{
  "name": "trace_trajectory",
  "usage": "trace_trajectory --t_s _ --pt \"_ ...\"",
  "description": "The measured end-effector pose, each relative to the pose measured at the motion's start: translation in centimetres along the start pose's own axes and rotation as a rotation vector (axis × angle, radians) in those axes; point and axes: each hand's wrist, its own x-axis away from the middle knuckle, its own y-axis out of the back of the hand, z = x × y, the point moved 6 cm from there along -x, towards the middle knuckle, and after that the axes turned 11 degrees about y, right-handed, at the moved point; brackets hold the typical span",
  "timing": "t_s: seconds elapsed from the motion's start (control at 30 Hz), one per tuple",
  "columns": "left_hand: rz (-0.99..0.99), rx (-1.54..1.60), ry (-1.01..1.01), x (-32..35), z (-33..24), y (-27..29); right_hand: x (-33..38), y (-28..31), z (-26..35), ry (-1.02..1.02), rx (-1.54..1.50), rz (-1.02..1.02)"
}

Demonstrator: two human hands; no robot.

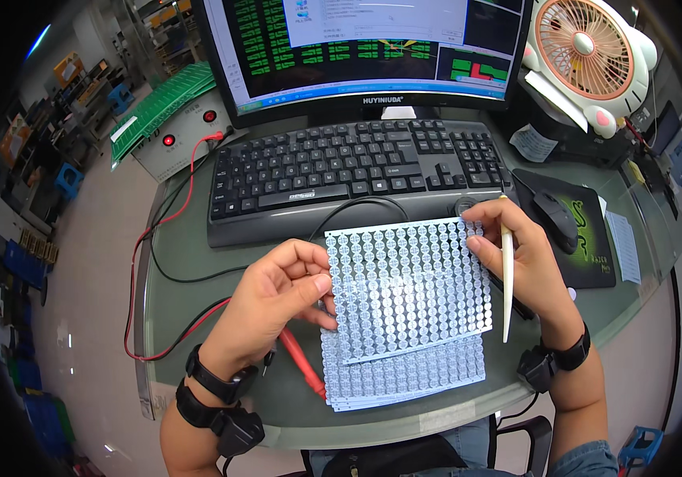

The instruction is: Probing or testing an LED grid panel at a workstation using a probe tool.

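A thin white panel of small round circuit boards (404, 290) is held up, tilted, in front of the keyboard. My left hand (277, 298) pinches its left edge between thumb and fingers. At its upper right corner my right hand (520, 258) grips the edge with thumb and forefinger. The same hand also carries a slim cream-coloured tool (507, 290) with a thin dark tip, slanting down past the fingers. Below the raised panel lies a stack of similar panels (412, 385), partly covered by it. A red test probe (303, 364) rests beside the stack, near my left wrist.
A black keyboard (357, 171) and a monitor (373, 63) stand behind the panel. To the right are a mouse (551, 211) on its mat (595, 246) and a fan (587, 48). Red and black leads run from a grey box (186, 139), topped by green boards (162, 107), at the left.
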Motion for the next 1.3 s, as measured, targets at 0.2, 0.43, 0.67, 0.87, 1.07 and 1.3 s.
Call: trace_trajectory --t_s 0.2,0.43,0.67,0.87,1.07,1.3 --pt "-0.014 -0.007 -0.005 0.1 -0.2 -0.4 0.2 0.4 0.2 -0.026 -0.019 0.002" --pt "-0.002 -0.006 -0.008 0.1 0.0 0.0 0.0 0.3 0.5 0.055 -0.035 -0.053" --pt "0.028 -0.021 -0.057 0.6 -0.6 -0.3 0.2 1.0 1.5 0.227 0.052 -0.144" --pt "0.036 -0.032 -0.098 0.9 -1.0 -0.4 0.2 1.2 1.7 0.276 0.042 -0.195" --pt "0.087 0.02 -0.059 0.8 -0.5 -0.5 0.4 1.1 1.7 0.313 0.048 -0.206" --pt "0.092 0.029 -0.056 0.6 -0.2 -0.5 0.3 1.3 2.4 0.385 0.092 -0.205"
